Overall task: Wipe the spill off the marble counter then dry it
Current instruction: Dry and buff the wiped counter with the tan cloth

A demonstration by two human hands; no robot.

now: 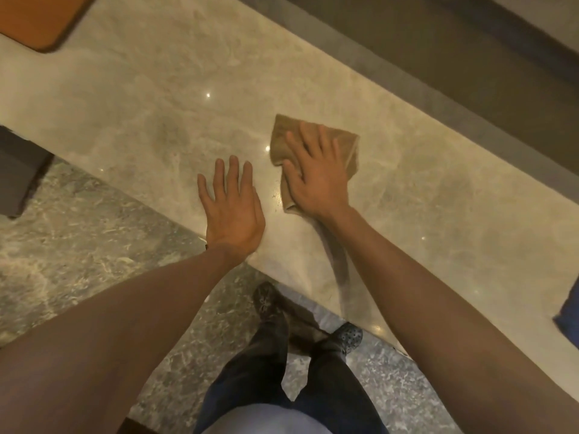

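Right hand (pixel 316 180) flat, fingers spread, pressing tan cloth (pixel 346 145) onto marble tabletop (pixel 156 104); left hand (pixel 232 208) open, empty (palm down near the tabletop edge), just beside the cloth

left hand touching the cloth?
Apart. Head view shows bare counter between the left hand and the tan cloth; only the right hand presses it.

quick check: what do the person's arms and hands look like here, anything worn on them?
Both arms are bare all the way up the frame: no sleeves show. The left hand and right hand wear no gloves, and no rings are visible. A small dark speck sits at the left wrist's outer edge; too small to identify. No watch face or other markings are visible.
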